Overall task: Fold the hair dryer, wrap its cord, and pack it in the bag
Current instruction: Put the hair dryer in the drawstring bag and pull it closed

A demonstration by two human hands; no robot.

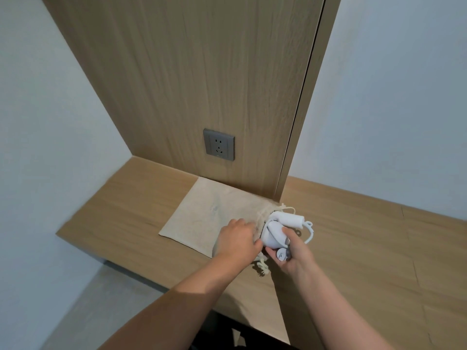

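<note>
- The bag [202,215] lies flat on the table [366,236], its gathered mouth turned to 3 o'clock. Limp cloth like this probably needs a hand to keep the mouth open.
- The left hand [237,239] does that job. Its fingers [249,227] curl over the near edge of the mouth and grip the cloth, with the thumb pointing toward the dryer.
- The dryer [274,234] looks folded and sits right at the mouth, at 3 o'clock from the left hand. Its front just meets the opening, and most of it is outside.
- The right hand [293,253] grasps the dryer from 5 o'clock with one finger on the white body. The plug [282,254] is caught in the same grip, likely so the wrap does not unwind.
- A loop of cord [310,232] sticks out at 3 o'clock of the dryer, free of the fingers. It could snag on the mouth.
- A drawstring [262,268] end trails at 6 o'clock of the mouth, out of the way in.
</note>
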